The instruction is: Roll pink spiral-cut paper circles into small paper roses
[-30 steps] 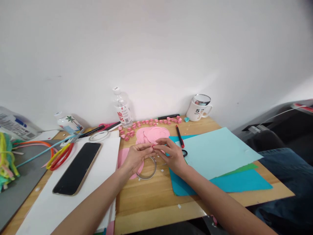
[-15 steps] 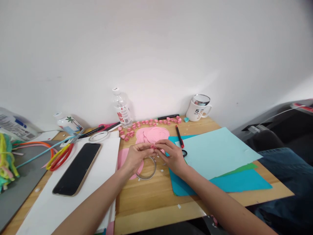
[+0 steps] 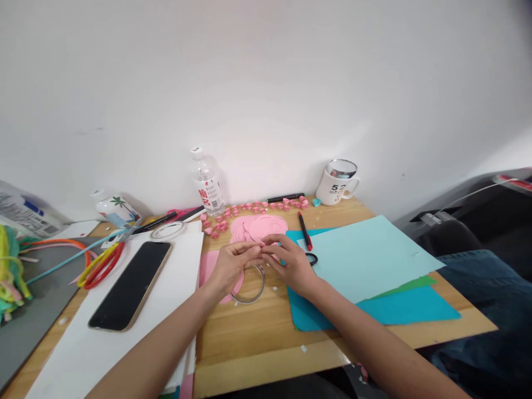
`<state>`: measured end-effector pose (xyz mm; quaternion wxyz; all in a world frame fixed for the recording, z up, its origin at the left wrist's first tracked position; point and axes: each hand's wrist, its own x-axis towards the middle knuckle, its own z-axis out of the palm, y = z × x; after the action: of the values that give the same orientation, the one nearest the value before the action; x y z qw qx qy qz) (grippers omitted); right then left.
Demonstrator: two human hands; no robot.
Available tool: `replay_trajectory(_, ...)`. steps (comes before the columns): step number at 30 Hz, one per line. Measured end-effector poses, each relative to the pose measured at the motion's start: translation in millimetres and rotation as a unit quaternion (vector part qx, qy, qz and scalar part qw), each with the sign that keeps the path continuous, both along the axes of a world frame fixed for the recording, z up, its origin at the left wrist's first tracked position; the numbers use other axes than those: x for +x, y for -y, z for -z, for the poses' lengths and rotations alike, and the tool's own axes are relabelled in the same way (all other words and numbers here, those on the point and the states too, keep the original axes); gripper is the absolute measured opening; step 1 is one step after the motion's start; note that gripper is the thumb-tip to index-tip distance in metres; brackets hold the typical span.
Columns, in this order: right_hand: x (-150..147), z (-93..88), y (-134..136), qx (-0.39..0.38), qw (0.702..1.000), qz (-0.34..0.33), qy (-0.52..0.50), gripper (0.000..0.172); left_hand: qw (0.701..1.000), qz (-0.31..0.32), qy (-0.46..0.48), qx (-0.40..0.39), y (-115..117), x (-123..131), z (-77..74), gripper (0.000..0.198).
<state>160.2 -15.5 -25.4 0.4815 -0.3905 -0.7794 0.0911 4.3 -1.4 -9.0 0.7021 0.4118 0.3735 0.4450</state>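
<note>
My left hand and my right hand meet fingertip to fingertip above the wooden table. Together they pinch a small pink paper piece, mostly hidden by the fingers. Just behind the hands lies a pile of pink paper circles. A clear tape roll lies flat under my left hand. Several small folded pink pieces are strewn along the back of the table.
A phone lies on white paper at left, beside yellow and red scissors. Light blue, teal and green sheets lie at right, with a red pen. A bottle and mug stand at the wall.
The fingers shifted slightly around the pink piece, dipping and rising again; both hands stay in the same spot.
</note>
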Motion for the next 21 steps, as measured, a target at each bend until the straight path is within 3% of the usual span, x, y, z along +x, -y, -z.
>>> replay_trajectory(6, 0.5, -1.6, 1.2, -0.021, 0.998, -0.014, -0.057, 0.019, 1.000, -0.011, 0.012, -0.018, -0.4, 0.9, -1.6, 0.020)
replay_trajectory(11, -0.4, -1.3, -0.2, -0.116, 0.983, -0.010, -0.142, 0.014, 1.000, -0.015, 0.000, -0.008, 1.2, 2.3, -3.2, 0.020)
replay_trajectory(17, -1.3, 0.5, -2.5, -0.277, 0.927, -0.039, -0.249, 0.017, 0.999, -0.019, -0.047, 0.020, 3.6, 3.2, -2.6, 0.022)
replay_trajectory(21, 0.0, 0.4, -3.6, -0.330, 0.893, -0.069, -0.299, 0.021, 1.000, -0.005, -0.024, 0.006, 3.3, 3.6, -4.6, 0.018)
